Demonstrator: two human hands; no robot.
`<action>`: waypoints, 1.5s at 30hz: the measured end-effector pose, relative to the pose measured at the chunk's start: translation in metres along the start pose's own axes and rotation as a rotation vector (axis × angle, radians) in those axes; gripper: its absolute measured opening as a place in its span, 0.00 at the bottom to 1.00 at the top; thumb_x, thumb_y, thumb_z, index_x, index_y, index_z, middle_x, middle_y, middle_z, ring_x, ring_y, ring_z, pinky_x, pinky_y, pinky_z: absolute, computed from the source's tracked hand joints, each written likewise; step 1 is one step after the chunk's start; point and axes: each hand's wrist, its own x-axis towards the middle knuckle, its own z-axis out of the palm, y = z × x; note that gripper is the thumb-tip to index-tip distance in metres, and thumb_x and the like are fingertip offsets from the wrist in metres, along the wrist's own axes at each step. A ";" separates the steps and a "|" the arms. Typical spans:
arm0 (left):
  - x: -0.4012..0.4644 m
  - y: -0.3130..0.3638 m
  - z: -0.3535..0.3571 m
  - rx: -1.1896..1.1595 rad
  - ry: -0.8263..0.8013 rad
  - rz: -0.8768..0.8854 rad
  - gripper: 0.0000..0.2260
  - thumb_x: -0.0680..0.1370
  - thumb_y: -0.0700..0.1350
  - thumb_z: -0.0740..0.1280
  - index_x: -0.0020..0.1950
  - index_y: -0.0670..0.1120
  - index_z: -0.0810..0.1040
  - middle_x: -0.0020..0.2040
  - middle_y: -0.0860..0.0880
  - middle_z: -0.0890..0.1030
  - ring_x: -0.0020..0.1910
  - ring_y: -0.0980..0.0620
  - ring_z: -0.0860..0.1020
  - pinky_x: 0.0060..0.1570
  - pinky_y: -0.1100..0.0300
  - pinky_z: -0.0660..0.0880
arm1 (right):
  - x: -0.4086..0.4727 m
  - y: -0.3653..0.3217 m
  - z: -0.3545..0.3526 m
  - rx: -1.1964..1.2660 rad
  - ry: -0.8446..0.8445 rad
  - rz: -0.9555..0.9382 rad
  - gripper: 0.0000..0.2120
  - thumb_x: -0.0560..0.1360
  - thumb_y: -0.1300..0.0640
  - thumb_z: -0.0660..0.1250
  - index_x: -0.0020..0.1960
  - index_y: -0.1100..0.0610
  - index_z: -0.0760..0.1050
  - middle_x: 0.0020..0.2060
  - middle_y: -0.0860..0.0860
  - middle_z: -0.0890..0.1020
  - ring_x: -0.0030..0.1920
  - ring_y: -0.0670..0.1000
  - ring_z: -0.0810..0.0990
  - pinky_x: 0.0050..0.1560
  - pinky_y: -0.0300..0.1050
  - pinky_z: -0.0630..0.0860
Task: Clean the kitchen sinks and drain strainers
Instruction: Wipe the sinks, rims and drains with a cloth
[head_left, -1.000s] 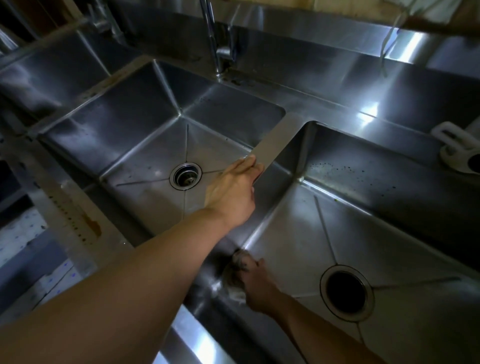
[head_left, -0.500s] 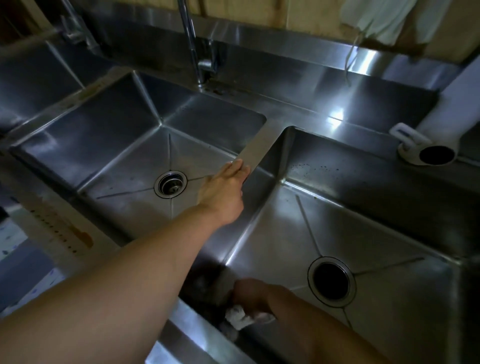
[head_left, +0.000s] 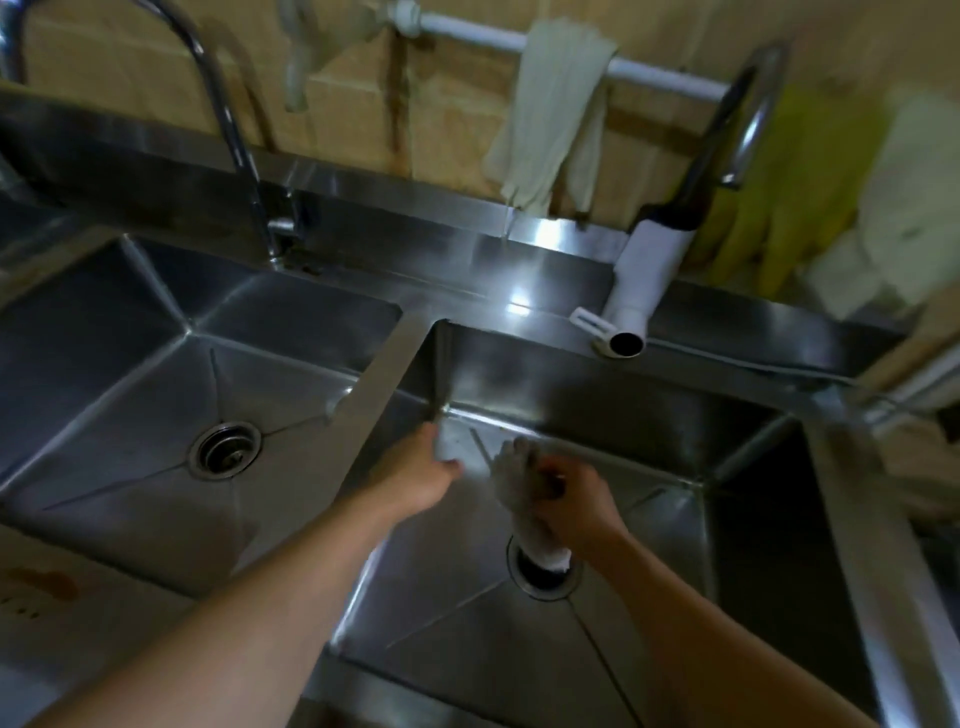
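Two stainless steel sinks lie side by side, split by a narrow divider (head_left: 387, 374). The left sink (head_left: 130, 332) has a strainer in its drain (head_left: 224, 448). Over the right sink (head_left: 649, 415), my right hand (head_left: 576, 504) grips a grey-white cloth (head_left: 522, 499) that hangs down across the open drain (head_left: 543, 571). My left hand (head_left: 421, 473) rests on the divider's right side, fingers reaching down the inner wall; how they lie is hidden.
A chrome faucet (head_left: 234, 140) stands behind the left sink. A second faucet with a white spout (head_left: 641, 275) hangs over the right sink's back rim. Cloths and yellow gloves (head_left: 779, 197) hang on a white pipe (head_left: 561, 57) along the wall.
My right hand lifted the cloth from the right sink's near-left corner to above its drain. My left hand slid from the divider's top to its right side. The view tilted up.
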 end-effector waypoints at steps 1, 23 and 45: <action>-0.001 0.005 0.005 -0.128 -0.057 -0.019 0.26 0.76 0.47 0.68 0.73 0.47 0.66 0.69 0.44 0.72 0.66 0.44 0.73 0.66 0.52 0.69 | -0.003 -0.004 -0.007 0.017 0.041 -0.007 0.14 0.71 0.63 0.68 0.42 0.43 0.73 0.36 0.41 0.77 0.38 0.40 0.75 0.34 0.24 0.65; 0.096 0.042 0.000 0.488 0.175 0.203 0.32 0.78 0.47 0.64 0.78 0.49 0.52 0.79 0.52 0.50 0.77 0.51 0.52 0.74 0.50 0.53 | 0.133 0.011 -0.020 -0.297 0.177 -0.458 0.18 0.73 0.71 0.63 0.62 0.61 0.76 0.64 0.58 0.72 0.64 0.60 0.71 0.59 0.56 0.73; 0.171 -0.001 -0.029 0.571 0.336 0.453 0.32 0.75 0.43 0.65 0.77 0.46 0.56 0.77 0.47 0.57 0.76 0.50 0.55 0.75 0.56 0.54 | 0.227 -0.003 0.053 -0.824 0.372 -0.996 0.19 0.79 0.58 0.56 0.66 0.62 0.74 0.62 0.59 0.78 0.60 0.60 0.79 0.59 0.53 0.75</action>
